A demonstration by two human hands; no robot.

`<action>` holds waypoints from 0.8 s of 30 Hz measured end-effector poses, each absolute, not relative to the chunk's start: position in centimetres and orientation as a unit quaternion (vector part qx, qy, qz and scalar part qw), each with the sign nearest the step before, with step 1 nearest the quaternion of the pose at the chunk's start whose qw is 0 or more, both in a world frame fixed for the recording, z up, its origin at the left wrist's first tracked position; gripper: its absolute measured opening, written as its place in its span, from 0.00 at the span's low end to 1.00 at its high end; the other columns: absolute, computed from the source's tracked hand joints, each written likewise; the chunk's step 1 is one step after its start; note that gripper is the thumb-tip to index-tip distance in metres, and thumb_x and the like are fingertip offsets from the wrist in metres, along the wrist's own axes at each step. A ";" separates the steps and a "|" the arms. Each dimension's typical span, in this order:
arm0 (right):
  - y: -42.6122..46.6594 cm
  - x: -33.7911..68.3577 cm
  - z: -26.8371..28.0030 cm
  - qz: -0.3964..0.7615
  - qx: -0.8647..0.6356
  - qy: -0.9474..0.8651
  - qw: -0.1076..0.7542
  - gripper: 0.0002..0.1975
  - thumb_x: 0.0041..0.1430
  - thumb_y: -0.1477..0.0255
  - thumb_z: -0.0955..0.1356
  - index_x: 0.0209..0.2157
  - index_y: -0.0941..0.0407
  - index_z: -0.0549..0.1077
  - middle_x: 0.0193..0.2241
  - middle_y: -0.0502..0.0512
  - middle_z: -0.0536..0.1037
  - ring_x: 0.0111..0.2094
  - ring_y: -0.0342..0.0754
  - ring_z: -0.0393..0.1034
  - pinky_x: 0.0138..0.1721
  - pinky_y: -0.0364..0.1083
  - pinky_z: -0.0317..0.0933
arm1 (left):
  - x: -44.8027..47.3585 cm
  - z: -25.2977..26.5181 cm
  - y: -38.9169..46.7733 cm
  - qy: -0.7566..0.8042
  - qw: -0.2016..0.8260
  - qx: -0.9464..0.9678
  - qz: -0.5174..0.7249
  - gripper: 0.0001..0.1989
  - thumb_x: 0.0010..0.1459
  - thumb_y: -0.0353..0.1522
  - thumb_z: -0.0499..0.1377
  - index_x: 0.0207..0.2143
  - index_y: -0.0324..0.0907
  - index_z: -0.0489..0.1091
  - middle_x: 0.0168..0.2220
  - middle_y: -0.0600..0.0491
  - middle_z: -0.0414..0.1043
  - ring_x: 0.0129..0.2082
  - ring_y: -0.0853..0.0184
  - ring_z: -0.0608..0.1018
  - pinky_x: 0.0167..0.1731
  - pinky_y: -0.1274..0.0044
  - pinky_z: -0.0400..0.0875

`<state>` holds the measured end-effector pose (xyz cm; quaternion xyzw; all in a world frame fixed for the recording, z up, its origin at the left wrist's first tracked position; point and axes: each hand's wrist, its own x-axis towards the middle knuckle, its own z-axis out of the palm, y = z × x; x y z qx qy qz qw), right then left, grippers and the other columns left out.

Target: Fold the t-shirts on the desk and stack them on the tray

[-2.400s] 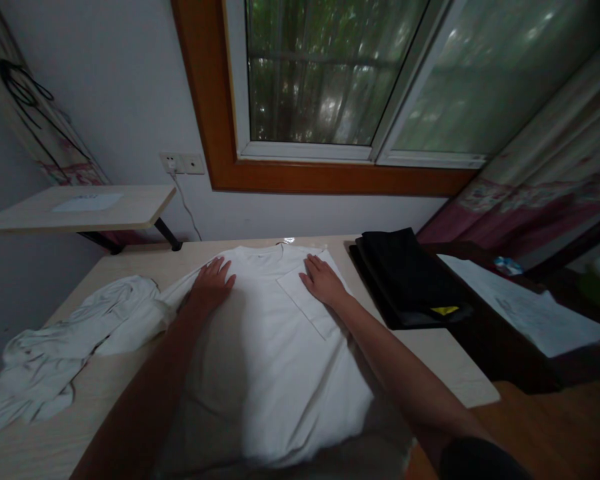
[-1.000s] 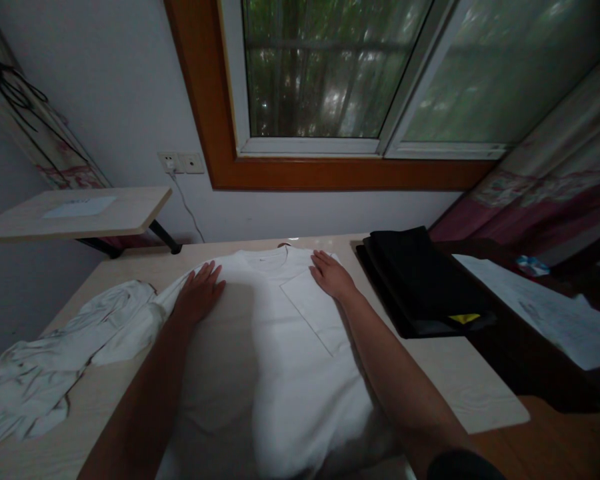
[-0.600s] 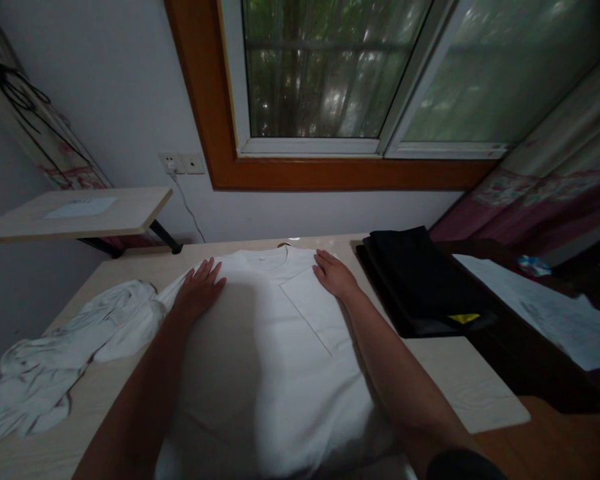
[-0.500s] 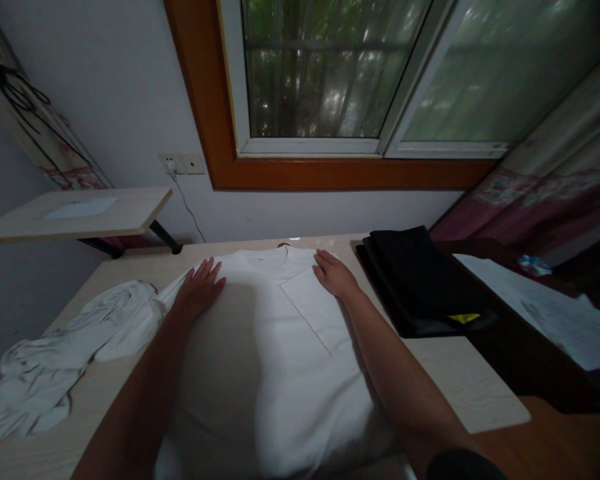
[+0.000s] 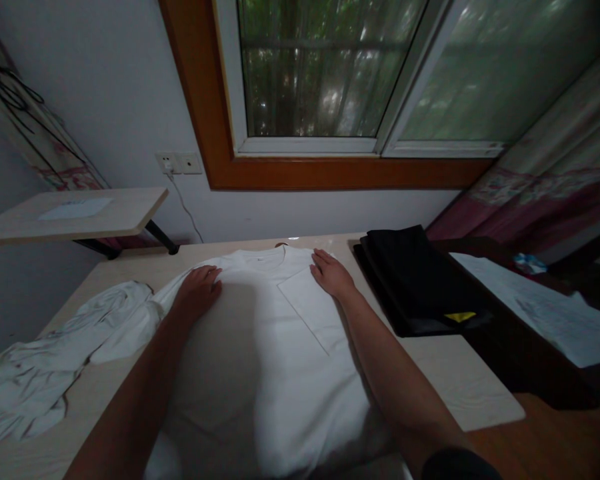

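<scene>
Window (image 5: 325,73) fills the upper view ahead of you: sliding panes, white frame, orange-brown wood surround, greenery behind the glass. Below it, your pale wood-grain table (image 5: 445,373) runs up to the wall. Patterned curtain (image 5: 545,173) hangs to your right, cream above, dark pink below.

White crew-neck shirt (image 5: 290,380) lies spread on the table directly before you, collar toward the window, near end close to your body. Right of the collar, a flap of its fabric lies folded on the chest, straight edge slanting toward you. Your shadow darkens its left half.

Bunched white cloth (image 5: 80,333) sits on your left, meeting the shirt's left side; you cannot tell whether the two are one garment. Raised shelf (image 5: 140,203) stands behind it. Folded black cloth (image 5: 410,273) lies stacked just beyond your right forearm; large paper sheet (image 5: 525,313) farther right.

Your left hand (image 5: 197,292) rests on the shirt's left shoulder, open, palm down, fingers slightly bent. Your right hand (image 5: 333,275) lies open and flatter at the right shoulder, fingers together.

Smallest: wall sockets (image 5: 177,163), one with a white cord plugged in; yellow patch (image 5: 460,317) on the black stack's near edge.
</scene>
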<state>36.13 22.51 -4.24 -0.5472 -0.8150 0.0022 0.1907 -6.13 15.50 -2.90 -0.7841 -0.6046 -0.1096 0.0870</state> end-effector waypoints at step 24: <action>22.4 36.0 -4.1 -0.005 -0.545 -0.816 0.192 0.27 0.70 0.64 0.58 0.63 0.62 0.68 0.67 0.61 0.63 0.69 0.53 0.55 0.70 0.53 0.50 | -6.1 -4.8 19.0 -0.670 0.053 -0.738 -0.065 0.33 0.70 0.46 0.40 0.70 0.39 0.53 0.73 0.43 0.45 0.73 0.54 0.50 0.68 0.53 0.47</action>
